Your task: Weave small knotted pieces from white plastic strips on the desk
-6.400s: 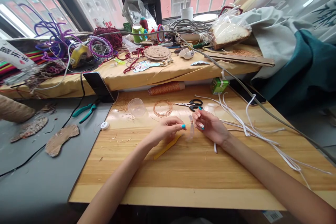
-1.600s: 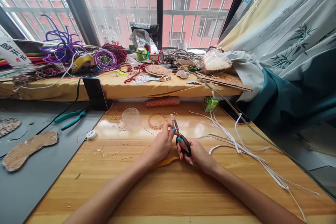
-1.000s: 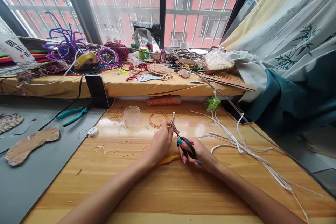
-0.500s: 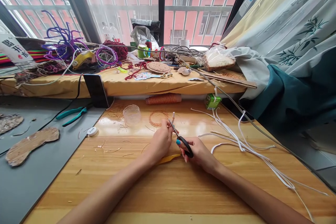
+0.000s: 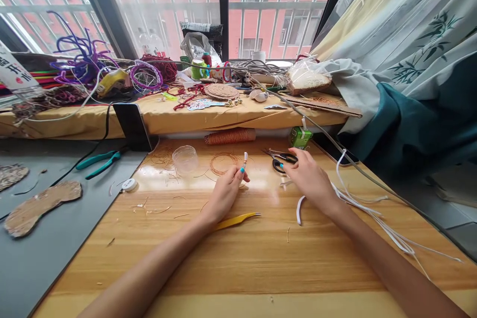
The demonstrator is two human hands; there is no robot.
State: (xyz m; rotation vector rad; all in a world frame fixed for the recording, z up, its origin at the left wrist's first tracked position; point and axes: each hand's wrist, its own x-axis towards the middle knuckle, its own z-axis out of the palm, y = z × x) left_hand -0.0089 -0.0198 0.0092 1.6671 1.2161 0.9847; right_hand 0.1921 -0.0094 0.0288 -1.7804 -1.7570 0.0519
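Note:
My left hand [image 5: 227, 190] pinches a thin white cord end wound with copper-coloured strand [image 5: 245, 157], which stands upright above the thumb. A coil of the same copper-coloured strand [image 5: 220, 163] lies on the table just beyond these fingers. Farther right, my right hand [image 5: 307, 175] has its thumb and fingers about the black handles of a pair of scissors [image 5: 276, 165], low at the tabletop with the blades pointing left. Yellow tweezers [image 5: 238, 220] rest beside my left wrist. White cords [image 5: 376, 221] trail to the right of my right hand, partly under the forearm.
A clear round tub [image 5: 185, 160] and a spool of orange thread [image 5: 230, 136] stand toward the back. On the grey mat lie teal pliers [image 5: 99, 161] and a cardboard cutout [image 5: 44, 207]. A green box [image 5: 300, 137] sits below the cluttered ledge [image 5: 179, 121]. A grey cable [image 5: 324, 131] crosses at right.
My right hand has carried the scissors away from the left hand, to the right and back, down to the tabletop. My left hand still pinches the wound cord. The tweezers are now more exposed.

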